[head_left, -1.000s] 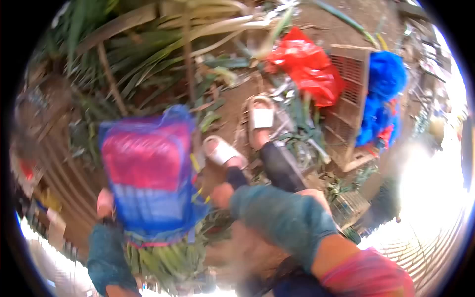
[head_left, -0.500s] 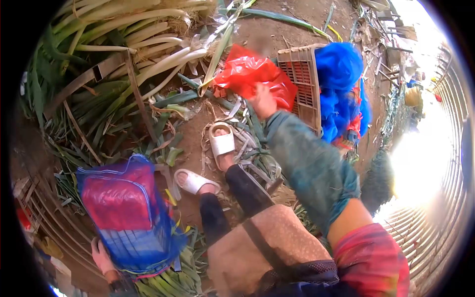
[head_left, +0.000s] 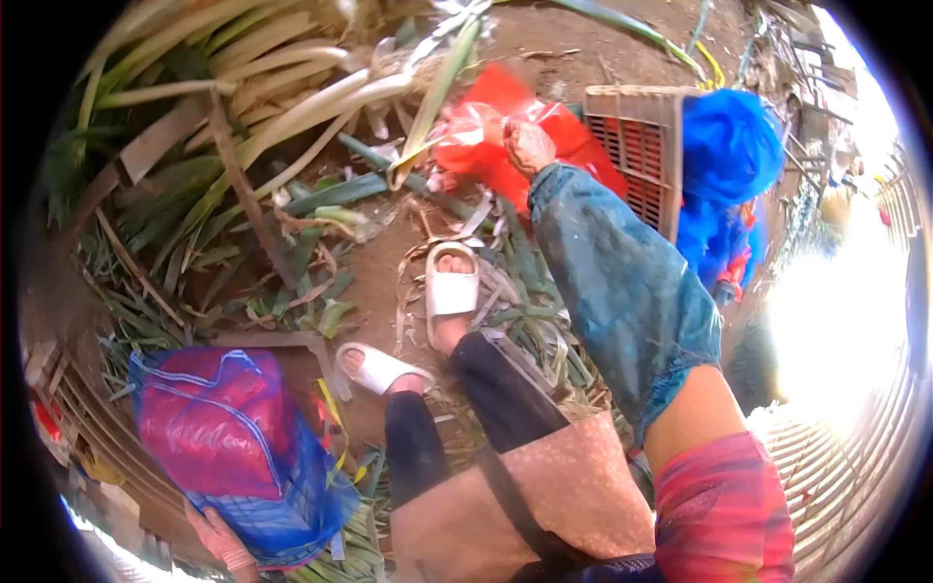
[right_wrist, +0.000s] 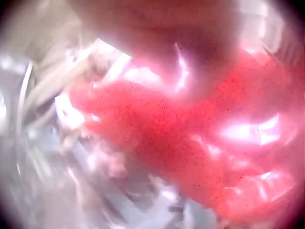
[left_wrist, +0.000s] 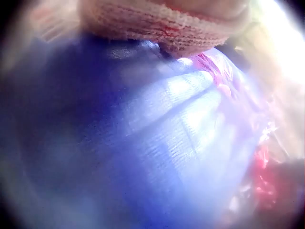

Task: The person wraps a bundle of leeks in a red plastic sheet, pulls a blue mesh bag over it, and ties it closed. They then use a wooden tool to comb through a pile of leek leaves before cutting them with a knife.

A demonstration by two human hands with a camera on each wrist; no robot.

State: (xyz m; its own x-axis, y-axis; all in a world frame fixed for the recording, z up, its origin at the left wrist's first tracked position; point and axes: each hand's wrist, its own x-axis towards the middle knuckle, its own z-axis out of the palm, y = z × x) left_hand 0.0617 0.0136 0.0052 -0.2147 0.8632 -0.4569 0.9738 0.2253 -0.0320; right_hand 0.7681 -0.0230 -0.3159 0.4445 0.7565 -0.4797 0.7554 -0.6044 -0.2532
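My right hand [head_left: 530, 148] grips a shiny red plastic bag [head_left: 583, 155] on the ground, its fingers curled over the bag. In the right wrist view the red bag [right_wrist: 162, 124] fills the middle, with folds rising toward the blurred hand [right_wrist: 190, 43]. At lower left, my gloved left hand [head_left: 222, 537] lies along the side of a bundle in blue mesh [head_left: 292, 520]. Pink-red plastic [head_left: 209, 418] shows through the bundle's top, and green leaves [head_left: 355, 539] stick out below. Up close in the left wrist view, knit-gloved fingers [left_wrist: 157, 24] rest against the mesh [left_wrist: 157, 129].
A large pile of leeks [head_left: 262, 117] lies at upper left behind a wooden frame [head_left: 243, 185]. Beside the red bag, a plastic crate [head_left: 637, 146] stands on its side with blue mesh [head_left: 729, 146] against it. Leaf scraps [head_left: 530, 291] litter the soil around my sandals [head_left: 452, 291].
My right hand has reached forward from near my lap to the red bag and now grips it. The mesh bundle has shifted lower left in view, with my left hand still at its side.
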